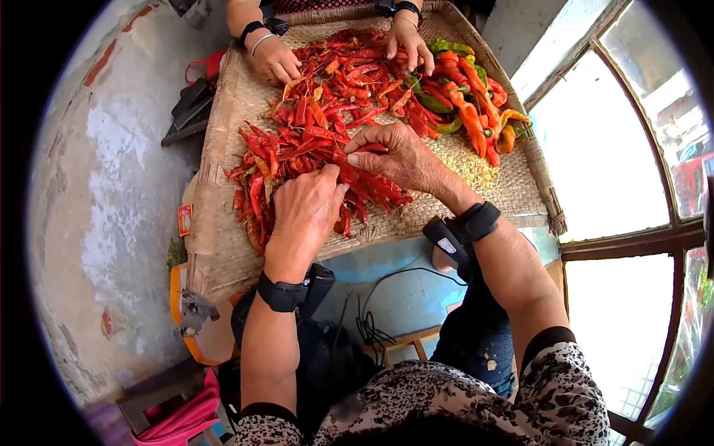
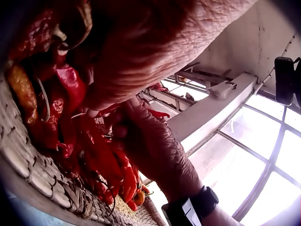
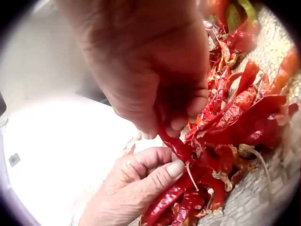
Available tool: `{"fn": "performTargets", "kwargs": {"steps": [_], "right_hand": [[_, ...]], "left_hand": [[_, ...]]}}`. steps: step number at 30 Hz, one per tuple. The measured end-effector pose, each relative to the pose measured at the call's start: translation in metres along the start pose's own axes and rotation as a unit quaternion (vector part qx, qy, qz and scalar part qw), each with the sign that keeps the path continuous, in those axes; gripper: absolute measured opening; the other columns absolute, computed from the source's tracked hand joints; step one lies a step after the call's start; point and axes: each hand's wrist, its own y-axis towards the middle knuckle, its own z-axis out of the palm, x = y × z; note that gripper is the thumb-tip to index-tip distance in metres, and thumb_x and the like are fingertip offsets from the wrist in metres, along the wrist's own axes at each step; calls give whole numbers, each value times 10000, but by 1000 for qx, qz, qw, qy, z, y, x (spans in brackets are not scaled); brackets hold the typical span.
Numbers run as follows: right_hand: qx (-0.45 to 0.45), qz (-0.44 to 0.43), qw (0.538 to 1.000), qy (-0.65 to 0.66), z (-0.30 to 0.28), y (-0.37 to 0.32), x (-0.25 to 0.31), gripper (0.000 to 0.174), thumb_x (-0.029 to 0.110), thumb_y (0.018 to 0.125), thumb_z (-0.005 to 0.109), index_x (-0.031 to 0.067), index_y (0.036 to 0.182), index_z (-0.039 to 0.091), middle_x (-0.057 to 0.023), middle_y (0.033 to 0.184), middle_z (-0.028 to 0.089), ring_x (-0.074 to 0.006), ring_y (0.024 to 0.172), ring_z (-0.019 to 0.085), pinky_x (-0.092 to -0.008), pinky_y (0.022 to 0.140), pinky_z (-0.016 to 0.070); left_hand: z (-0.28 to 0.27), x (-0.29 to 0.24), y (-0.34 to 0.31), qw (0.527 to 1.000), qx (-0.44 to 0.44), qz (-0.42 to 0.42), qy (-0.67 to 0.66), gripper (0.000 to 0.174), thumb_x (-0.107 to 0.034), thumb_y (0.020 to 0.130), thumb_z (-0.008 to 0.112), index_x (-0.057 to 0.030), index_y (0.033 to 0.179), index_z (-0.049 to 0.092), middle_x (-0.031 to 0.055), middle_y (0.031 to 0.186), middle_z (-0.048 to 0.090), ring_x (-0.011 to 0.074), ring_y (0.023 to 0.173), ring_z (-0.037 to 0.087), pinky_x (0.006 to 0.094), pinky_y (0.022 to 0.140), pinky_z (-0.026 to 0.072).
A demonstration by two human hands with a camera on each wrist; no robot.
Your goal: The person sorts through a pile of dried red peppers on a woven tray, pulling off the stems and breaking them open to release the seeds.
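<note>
In the head view, a heap of dried red chili peppers (image 1: 305,149) lies on a woven tray (image 1: 216,201). My right hand (image 1: 401,160) pinches one red chili pepper (image 3: 175,145) between thumb and fingers, just above the heap. Its pale stem (image 3: 192,176) points down in the right wrist view. Close below, my left hand (image 1: 305,212) has its thumb and curled fingers at the stem end of that same pepper. The left wrist view shows both hands meeting over the chilies, with the left hand (image 2: 155,47) hiding much of the grip.
Across the tray, another person's two hands (image 1: 275,59) are among the chilies. Fresher orange and green peppers (image 1: 472,104) lie at the right, beside scattered pale seeds (image 1: 472,169). A window (image 1: 617,149) stands to the right, a worn wall (image 1: 111,186) to the left. Black cables (image 1: 368,320) hang below.
</note>
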Motion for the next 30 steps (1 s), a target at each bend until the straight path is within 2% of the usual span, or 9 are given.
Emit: {"fn": "performTargets", "kwargs": {"steps": [3, 5, 7, 9, 11, 13, 16, 25, 30], "right_hand": [[-104, 90, 983, 119, -27, 10, -11, 297, 193, 882, 661, -37, 1067, 626, -115, 824, 676, -133, 679, 615, -270, 605, 512], [-265, 103, 945, 161, -41, 15, -34, 466, 241, 888, 662, -97, 1175, 523, -148, 836, 665, -141, 658, 616, -241, 585, 511], [-313, 161, 934, 56, -51, 12, -42, 588, 260, 864, 677, -147, 1221, 445, -187, 822, 659, -169, 641, 639, -294, 554, 518], [-192, 165, 965, -68, -48, 8, -50, 561, 215, 838, 683, -122, 1227, 458, -197, 803, 663, -208, 662, 661, -340, 599, 528], [-75, 41, 972, -217, -23, 9, -48, 375, 137, 808, 661, 14, 1156, 597, -166, 840, 672, -317, 793, 659, -387, 730, 526], [-47, -49, 936, -347, 4, 5, -53, 283, 107, 811, 632, 36, 1086, 635, -139, 832, 656, -326, 863, 639, -403, 751, 522], [47, -17, 922, -384, 15, 8, -57, 278, 94, 827, 607, 64, 1103, 615, -121, 915, 619, -328, 952, 590, -434, 737, 512], [-68, -7, 964, -256, -8, -2, -10, 215, 139, 846, 636, -9, 1002, 616, -191, 811, 649, -365, 730, 627, -423, 655, 493], [-62, 114, 986, -104, -30, 3, -24, 316, 234, 909, 626, -32, 1078, 619, -39, 703, 595, -90, 618, 548, -278, 542, 461]], "left_hand": [[0, 3, -3, 1000, 3, 7, -8, 160, -162, 839, 627, -17, 896, 590, 195, 749, 633, 378, 719, 620, 461, 623, 476], [4, 6, -3, 1000, 4, 28, -1, 144, -148, 832, 634, -24, 884, 584, 175, 770, 635, 369, 732, 617, 458, 630, 474], [5, 8, -3, 1000, 9, 29, 4, 138, -134, 825, 641, -23, 865, 571, 162, 776, 632, 366, 717, 613, 448, 618, 474], [5, 8, -2, 999, 15, 33, 13, 135, -124, 822, 642, -20, 844, 559, 161, 763, 629, 362, 708, 612, 444, 610, 474], [7, 7, -1, 999, 18, 30, 15, 134, -120, 820, 642, -19, 839, 557, 159, 763, 630, 360, 707, 613, 441, 609, 477], [9, 6, -1, 999, 24, 28, 19, 133, -117, 819, 643, -18, 835, 555, 157, 762, 631, 358, 705, 614, 438, 607, 479], [8, 5, -1, 999, 19, 25, 20, 135, -115, 818, 642, -17, 828, 549, 153, 767, 636, 358, 705, 616, 438, 609, 483], [7, 6, -3, 999, 0, 43, 14, 135, -103, 811, 648, -16, 824, 546, 158, 780, 641, 355, 711, 622, 433, 609, 487], [9, 5, -3, 999, 1, 34, 26, 136, -98, 805, 652, -14, 826, 546, 156, 777, 638, 352, 709, 621, 429, 613, 486]]}}
